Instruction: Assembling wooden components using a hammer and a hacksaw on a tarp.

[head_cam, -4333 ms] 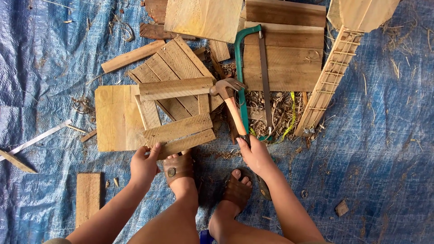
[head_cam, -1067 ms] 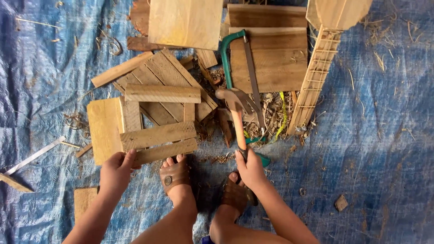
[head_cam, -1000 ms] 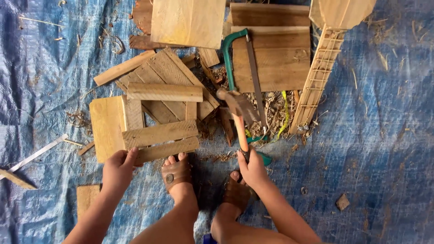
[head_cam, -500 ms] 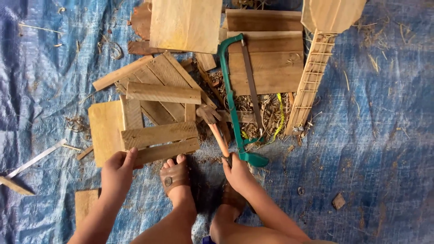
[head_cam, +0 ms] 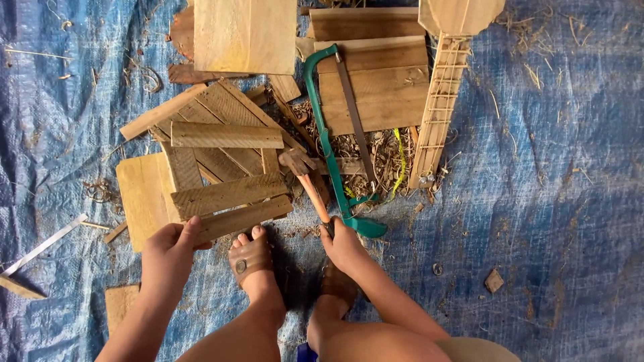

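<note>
Since half a second ago the hammer (head_cam: 310, 184) has swung left and down: its head now sits against the right end of the upper cross slat (head_cam: 228, 194) of the wooden slat panel (head_cam: 215, 161), where earlier it hovered further right, nearer the green hacksaw (head_cam: 333, 147). The panel, the saw and the left hand have kept their places.

There are no packages, labels or signs to be seen, only bare wood on the blue tarp (head_cam: 563, 188).

Left of the panel's near edge, the left hand (head_cam: 168, 251) lies palm down, its grip closed lightly on the end of the lower slat (head_cam: 240, 219), thumb resting on top. A sandalled foot (head_cam: 249, 258) stands just right of that hand, toes touching the slat. Right of the foot, the right hand (head_cam: 343, 243) has its grip wrapped firmly round the hammer's wooden handle, which slants up and leftward to the panel.
</note>
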